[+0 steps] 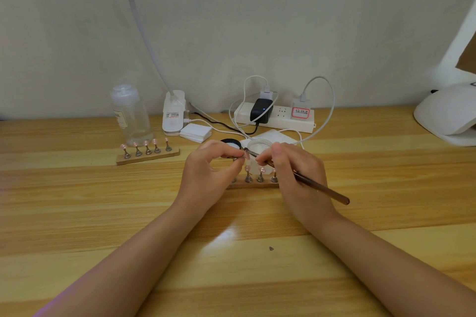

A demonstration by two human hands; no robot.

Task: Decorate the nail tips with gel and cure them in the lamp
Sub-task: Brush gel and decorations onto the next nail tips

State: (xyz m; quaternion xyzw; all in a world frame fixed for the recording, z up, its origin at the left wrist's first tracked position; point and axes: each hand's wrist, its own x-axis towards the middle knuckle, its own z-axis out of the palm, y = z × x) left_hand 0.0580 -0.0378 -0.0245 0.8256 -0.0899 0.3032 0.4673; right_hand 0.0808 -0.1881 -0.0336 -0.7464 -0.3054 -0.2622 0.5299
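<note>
In the head view, the left hand (211, 170) pinches a small metal stand carrying a nail tip (246, 156) above the middle of the tabletop (103, 213). The right hand (293, 172) grips a brown brush (322, 189), its tip touching that nail tip. Just below, a wooden holder (253, 184) carries more tips. An open gel jar (260, 145) sits behind the hands. Another holder (147, 156) stands toward the back left, and the white curing lamp (448, 116) sits at the right edge.
</note>
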